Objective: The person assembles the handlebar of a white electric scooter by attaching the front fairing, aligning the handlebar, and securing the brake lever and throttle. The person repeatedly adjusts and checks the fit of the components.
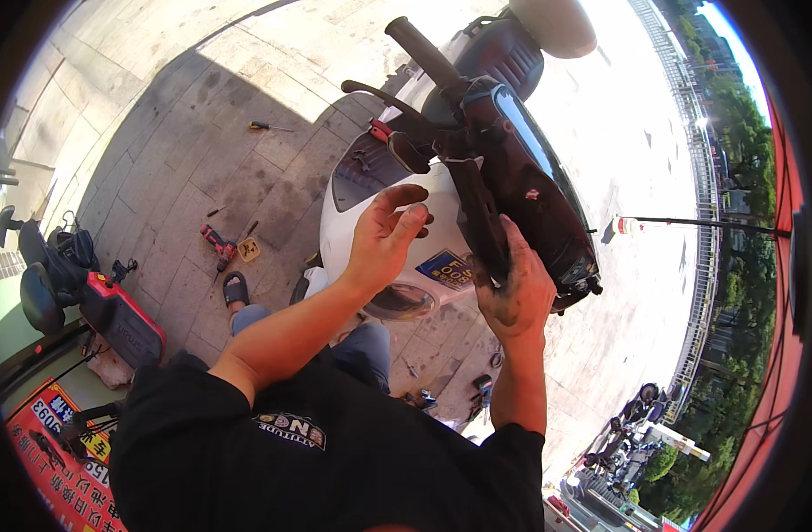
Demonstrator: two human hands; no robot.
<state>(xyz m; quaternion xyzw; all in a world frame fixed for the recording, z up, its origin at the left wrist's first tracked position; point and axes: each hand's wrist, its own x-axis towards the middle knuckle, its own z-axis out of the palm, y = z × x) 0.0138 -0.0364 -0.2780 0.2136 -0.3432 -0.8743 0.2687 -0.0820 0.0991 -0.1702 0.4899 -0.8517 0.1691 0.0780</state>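
Right grip [515, 297] is clamped on the black handlebar cowl [512, 182]; left grip [395, 229], parted and empty, hovers left of the cowl; uneven one-handed pressure might crack it.

Lettering — black shirt [335, 479], blue plate [445, 269], red sign [65, 479].

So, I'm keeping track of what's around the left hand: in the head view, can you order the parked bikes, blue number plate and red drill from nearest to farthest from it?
From the left hand:
1. Blue number plate: just to its lower right, on the white scooter front.
2. Red drill: on the paving, to the left.
3. Parked bikes: far off, lower right.
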